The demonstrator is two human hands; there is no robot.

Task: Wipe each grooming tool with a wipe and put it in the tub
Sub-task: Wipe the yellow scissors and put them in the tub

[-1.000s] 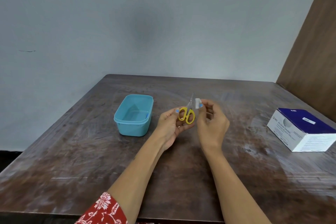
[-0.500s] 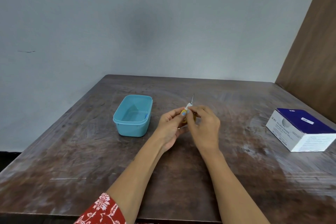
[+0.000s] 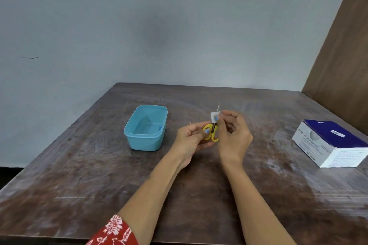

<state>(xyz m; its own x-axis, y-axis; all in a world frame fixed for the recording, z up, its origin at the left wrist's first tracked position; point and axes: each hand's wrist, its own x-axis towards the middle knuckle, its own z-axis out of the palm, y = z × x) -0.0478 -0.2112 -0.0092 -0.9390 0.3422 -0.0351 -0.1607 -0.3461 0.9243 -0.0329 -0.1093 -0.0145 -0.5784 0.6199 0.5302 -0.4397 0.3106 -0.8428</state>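
A big dark brown wooden table (image 3: 99,175) fills the lower part of the view. Its top is worn, with pale scuffs and swirly rub marks all over. Behind it is a plain pale grey wall (image 3: 139,26) with a soft dark smudge in the middle and a short thin dark mark on the left. On the right a brown wooden panel (image 3: 342,55) stands up beside the table's far corner.

The left hand (image 3: 189,141) holds a small pair of scissors with yellow plastic handles (image 3: 211,134). Its fingers and thumb are curled round the yellow loops. The thin metal blades point up and away, and the tip sticks out above the hands. The right hand (image 3: 233,135) pinches a small white square wipe (image 3: 214,116) round the blades, just above the handles. Both hands are held up over the middle of the table, so the scissors are not lying on it.

A light blue plastic tub with rounded corners (image 3: 127,131) sits on the table, near the left hand but not touching it. It has no lid on. Something small and blue lies inside by its right wall, too small to tell what.

A white and dark blue cardboard box (image 3: 328,145) lies on the right side of the table, well apart from the hands.

A red sleeve with white flowers (image 3: 115,230) shows at the bottom edge.
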